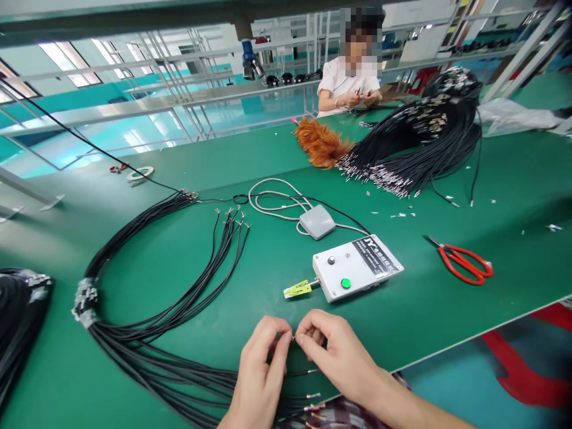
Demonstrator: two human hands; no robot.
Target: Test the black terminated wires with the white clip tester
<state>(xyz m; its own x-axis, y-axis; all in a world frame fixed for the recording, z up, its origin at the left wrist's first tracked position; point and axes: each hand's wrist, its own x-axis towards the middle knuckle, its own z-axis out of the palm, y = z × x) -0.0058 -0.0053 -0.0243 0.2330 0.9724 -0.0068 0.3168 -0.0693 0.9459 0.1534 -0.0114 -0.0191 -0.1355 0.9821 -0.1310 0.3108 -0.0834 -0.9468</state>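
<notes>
Hands (263, 369) pinching wire end (294, 338), near table edge (447, 348)

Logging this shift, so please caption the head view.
Two bare hands pinch a tiny wire end above a green tabletop, near a white control box with a green button.

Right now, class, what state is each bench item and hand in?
Left hand: pinching a tiny wire end
Right hand: pinching, fingertips nearly meeting the left's
Black cables: curved, ends fanned
Red-handled scissors: lying flat
Grey pedal: resting, lead looped
Orange duster: lying down
Green button: lit or unlit, unclear
</notes>
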